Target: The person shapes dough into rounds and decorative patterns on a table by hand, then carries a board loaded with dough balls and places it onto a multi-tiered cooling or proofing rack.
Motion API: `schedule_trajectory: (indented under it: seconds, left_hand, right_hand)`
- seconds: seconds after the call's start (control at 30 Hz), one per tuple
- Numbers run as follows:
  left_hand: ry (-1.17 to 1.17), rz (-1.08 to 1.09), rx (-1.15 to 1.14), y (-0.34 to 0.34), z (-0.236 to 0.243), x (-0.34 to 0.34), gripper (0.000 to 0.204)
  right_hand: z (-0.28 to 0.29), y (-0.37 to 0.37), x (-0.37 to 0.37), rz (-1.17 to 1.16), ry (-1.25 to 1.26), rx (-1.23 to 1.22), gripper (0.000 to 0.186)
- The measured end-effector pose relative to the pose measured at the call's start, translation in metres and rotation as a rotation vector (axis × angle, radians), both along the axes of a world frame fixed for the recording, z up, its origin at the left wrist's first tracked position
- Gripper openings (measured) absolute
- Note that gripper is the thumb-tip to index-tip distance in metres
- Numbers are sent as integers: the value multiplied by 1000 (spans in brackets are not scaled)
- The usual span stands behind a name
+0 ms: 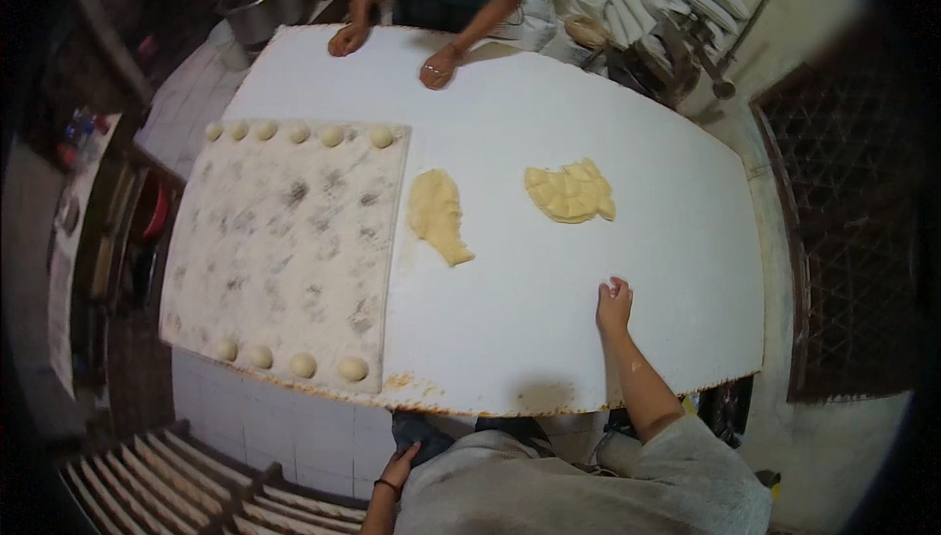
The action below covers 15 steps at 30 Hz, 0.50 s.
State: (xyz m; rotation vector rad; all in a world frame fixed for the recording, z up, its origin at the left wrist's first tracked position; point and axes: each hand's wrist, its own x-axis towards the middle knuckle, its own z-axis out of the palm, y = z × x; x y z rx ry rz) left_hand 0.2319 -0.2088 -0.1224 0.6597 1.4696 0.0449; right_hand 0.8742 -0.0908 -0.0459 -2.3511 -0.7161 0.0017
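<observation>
Pale-yellow cut dough (569, 194) beyond right hand (615, 306), fingers curled; left hand (399, 466) unclear

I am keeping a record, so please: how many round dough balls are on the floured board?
10. Six dough balls line the far edge of the floured board, and four more lie along its near edge. None seems hidden there.

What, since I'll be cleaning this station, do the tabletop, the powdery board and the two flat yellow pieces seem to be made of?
Tabletop: smooth, white, perhaps coated metal; the brownish edge marks look like rust, but laminate is possible.
Board: matte, flour-like dusting; perhaps wood, its surface mostly hidden.
Left yellow piece and right yellow piece: likely dough, soft-looking, with uneven edges.
</observation>
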Motion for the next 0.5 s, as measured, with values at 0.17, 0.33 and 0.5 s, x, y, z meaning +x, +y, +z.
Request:
schedule_trajectory:
  seconds: [0.17, 0.33, 0.5]
  left_hand:
    - [-238, -72, -42, 45, 96, 121, 54]
    - [-426, -489, -67, 32, 144, 215, 48]
    - [-455, -374, -28, 62, 217, 345, 55]
  right_hand:
    - [6, 109, 141, 187, -145, -28, 42]
    - [48, 201, 107, 194, 18, -40, 41]
    - [34, 81, 89, 185, 50, 39, 40]
